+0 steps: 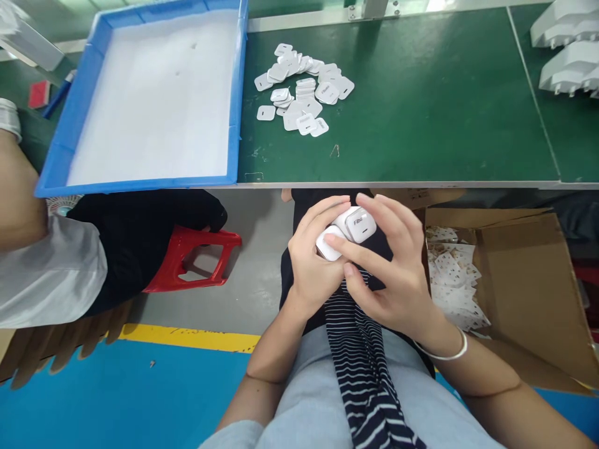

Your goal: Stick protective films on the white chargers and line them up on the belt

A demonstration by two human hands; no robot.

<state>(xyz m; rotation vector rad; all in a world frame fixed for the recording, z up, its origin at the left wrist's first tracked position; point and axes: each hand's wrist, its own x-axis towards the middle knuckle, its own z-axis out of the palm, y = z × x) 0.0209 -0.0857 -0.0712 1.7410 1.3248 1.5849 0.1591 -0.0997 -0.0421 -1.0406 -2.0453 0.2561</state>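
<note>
Two white chargers, with rounded square ends, are held together in front of my lap. The farther charger (359,225) shows a printed end face with a small slot. Beside it, the nearer charger (328,244) has its end partly covered by a finger. My left hand (309,259) is closed around the pair from the left. My right hand (402,268) curves round from the right, its index finger pressing on the nearer charger and its thumb just below. Other fingers reach the far side of the printed one. Their lower parts are hidden by my hands.
White slotted end caps (306,106) lie in a loose heap on the green table (421,112). A blue tray (236,93) with a white lining stands left. White plug adapters (573,62) sit far right. An open carton (528,287) holds printed packets. A person (47,268) sits left near a red stool (196,259).
</note>
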